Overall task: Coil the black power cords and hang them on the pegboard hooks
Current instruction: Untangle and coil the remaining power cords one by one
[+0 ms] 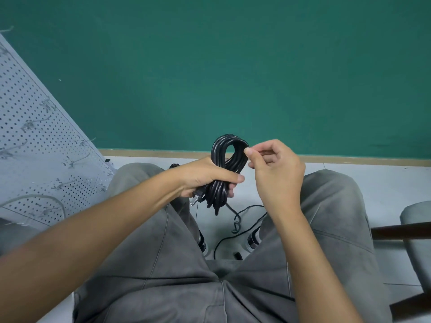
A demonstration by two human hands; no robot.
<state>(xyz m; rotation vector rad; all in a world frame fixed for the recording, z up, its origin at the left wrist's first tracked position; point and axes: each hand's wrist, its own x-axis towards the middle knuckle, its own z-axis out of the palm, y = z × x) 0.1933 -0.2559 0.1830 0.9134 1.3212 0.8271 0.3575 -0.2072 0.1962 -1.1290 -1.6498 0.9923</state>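
A black power cord (221, 157) is wound into a tight bundle with a loop standing up at its top. My left hand (207, 177) is closed around the bundle's middle, and the cord's plug sticks out below that fist. My right hand (275, 169) is just right of the loop, thumb and forefinger pinched at the loop's outer strands. Another black cord (242, 227) trails loose on the floor between my feet. The white pegboard (35, 141) leans at the left, with several metal hooks (74, 160) on it.
I sit with grey-trousered knees under my hands. A green wall with a tan baseboard stands ahead. A grey chair with dark wooden legs (415, 229) is at the right edge. The floor is light grey.
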